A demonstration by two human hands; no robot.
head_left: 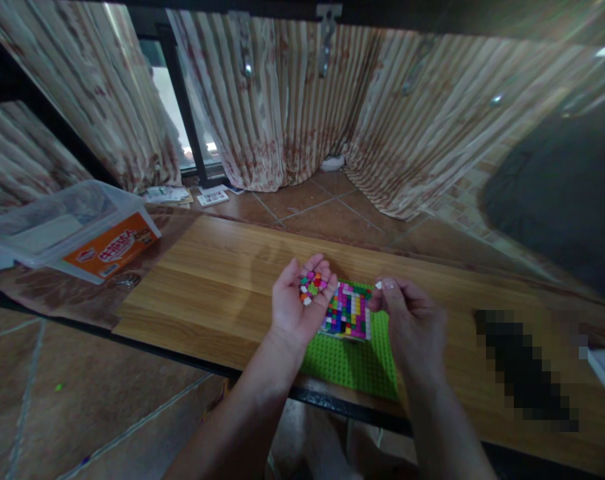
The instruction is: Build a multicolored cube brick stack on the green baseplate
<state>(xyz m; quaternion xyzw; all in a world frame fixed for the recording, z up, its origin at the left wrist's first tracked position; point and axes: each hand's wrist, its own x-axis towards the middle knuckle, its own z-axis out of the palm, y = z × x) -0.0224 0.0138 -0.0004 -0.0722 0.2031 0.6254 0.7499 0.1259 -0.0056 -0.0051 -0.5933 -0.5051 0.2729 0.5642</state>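
Pinching white piece (379, 285) at tip of right grip (416, 321)

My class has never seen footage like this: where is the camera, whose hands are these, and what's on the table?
No robot here: these are a person's two bare hands, seen by a camera worn on that person's head, looking forward and down. The left hand is palm up, holding small coloured pieces; the right hand pinches a small white piece. On the wooden tabletop lies a green studded baseplate with a multicoloured brick build on it. A clear plastic box stands at the left.
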